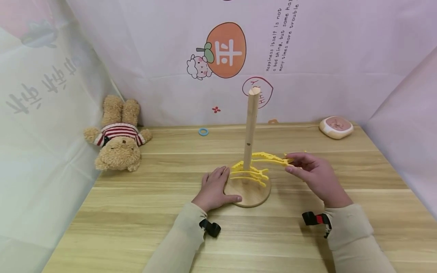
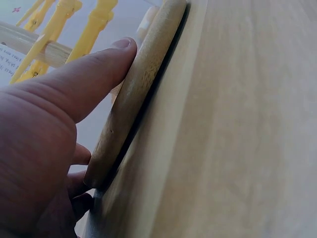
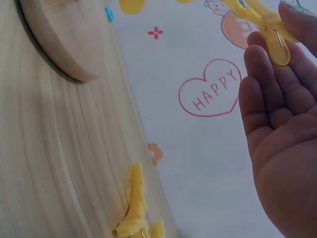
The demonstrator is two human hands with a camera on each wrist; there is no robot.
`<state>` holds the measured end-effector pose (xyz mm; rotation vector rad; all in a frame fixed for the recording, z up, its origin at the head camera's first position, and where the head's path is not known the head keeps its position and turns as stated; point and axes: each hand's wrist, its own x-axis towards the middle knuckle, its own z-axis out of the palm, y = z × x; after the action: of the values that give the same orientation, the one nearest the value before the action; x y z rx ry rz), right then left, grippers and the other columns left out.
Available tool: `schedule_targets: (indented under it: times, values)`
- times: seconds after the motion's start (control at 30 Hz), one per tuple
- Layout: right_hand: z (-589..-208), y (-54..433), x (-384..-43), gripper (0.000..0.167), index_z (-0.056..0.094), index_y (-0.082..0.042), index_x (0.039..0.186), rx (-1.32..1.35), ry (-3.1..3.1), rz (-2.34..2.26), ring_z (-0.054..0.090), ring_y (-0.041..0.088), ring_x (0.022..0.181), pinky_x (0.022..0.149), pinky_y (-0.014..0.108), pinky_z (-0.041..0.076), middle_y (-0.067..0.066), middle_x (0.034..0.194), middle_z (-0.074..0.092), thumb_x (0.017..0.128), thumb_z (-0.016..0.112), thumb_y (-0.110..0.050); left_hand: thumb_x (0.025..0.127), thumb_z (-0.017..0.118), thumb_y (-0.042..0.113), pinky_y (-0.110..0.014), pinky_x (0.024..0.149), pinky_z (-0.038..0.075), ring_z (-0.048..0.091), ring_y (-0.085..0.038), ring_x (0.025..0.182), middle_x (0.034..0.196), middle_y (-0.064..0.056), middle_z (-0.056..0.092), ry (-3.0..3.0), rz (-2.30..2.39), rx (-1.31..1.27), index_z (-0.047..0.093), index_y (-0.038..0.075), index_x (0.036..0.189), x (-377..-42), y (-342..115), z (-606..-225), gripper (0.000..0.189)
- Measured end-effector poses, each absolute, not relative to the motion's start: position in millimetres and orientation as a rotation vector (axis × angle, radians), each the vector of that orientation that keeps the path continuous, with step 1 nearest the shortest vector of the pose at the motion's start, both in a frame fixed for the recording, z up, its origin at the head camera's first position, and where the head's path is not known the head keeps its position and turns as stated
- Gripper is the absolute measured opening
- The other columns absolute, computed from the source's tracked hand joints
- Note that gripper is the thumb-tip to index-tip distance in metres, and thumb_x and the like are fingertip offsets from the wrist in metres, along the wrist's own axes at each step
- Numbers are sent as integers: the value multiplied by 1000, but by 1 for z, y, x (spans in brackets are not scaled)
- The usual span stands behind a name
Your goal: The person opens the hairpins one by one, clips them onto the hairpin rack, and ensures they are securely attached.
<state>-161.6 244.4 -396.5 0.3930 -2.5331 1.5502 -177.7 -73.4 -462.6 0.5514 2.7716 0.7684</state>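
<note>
Yellow clip (image 3: 267,22) pinched in right hand (image 1: 317,174), beside wooden stand (image 1: 250,140)

On the table (image 1: 136,227), the wooden stand is upright. A plush bear (image 1: 119,131) lies far left. Left hand (image 1: 216,189) grips the round base (image 1: 250,198) at its edge, thumb on the near rim. Right thumb and fingers hold the yellow clip's handle end; whether its far end touches the pole (image 1: 252,117), I cannot tell. A rounded case (image 1: 336,127) sits far right. Other clips (image 2: 93,27) cross the pole low down; a loose clip (image 3: 133,201) lies beyond the right hand. Blue ring (image 1: 200,134) at rear.
</note>
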Motion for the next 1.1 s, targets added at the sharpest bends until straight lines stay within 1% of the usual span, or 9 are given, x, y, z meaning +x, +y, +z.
schedule_targets:
  times: [0.1,0.17,0.4,0.7,0.83,0.97,1.1]
  values:
    - [-396,245,-161,31,70,-5,122,404,-2527,1548,65,10,82,65,24,55,-2,97,71,92,74,-15,79,72,68,-52,119,6,15,-25,153,165,-8,22,2771,775,556,24,10,160,-178,-73,-462,111]
    - [-396,243,-161,32,70,-6,122,416,-2541,1548,66,11,83,66,24,55,-1,97,72,92,75,-17,79,73,68,-52,119,7,16,-26,153,165,-9,23,2774,785,560,24,10,160,-178,-73,-462,111]
    - [-398,237,-163,32,71,-10,122,412,-2576,1550,66,8,93,72,21,54,0,102,73,93,75,-22,79,74,67,-53,119,7,17,-27,152,165,-9,24,2783,777,552,25,10,160,-178,-72,-462,110]
    - [-409,223,-165,28,72,-9,118,466,-2527,1574,65,12,87,70,23,53,3,101,71,92,75,-19,77,77,64,-54,119,8,19,-29,151,163,-11,26,2789,760,532,28,9,159,-177,-68,-458,110]
    - [-410,217,-165,26,72,-10,118,479,-2499,1553,65,10,92,79,20,51,2,103,72,93,74,-18,77,77,64,-54,118,10,21,-28,151,163,-11,28,2803,729,541,29,8,159,-177,-68,-456,109]
    - [-410,211,-164,24,72,-8,116,522,-2444,1564,65,9,96,88,21,49,5,106,73,92,74,-12,78,76,65,-54,118,13,21,-27,151,163,-11,28,2813,686,538,30,8,158,-178,-67,-455,109]
    - [-409,204,-163,24,73,-8,114,521,-2412,1550,64,8,96,90,23,50,4,105,74,91,75,-9,78,76,65,-54,118,13,21,-27,151,163,-11,28,2810,661,528,30,9,158,-177,-66,-452,108]
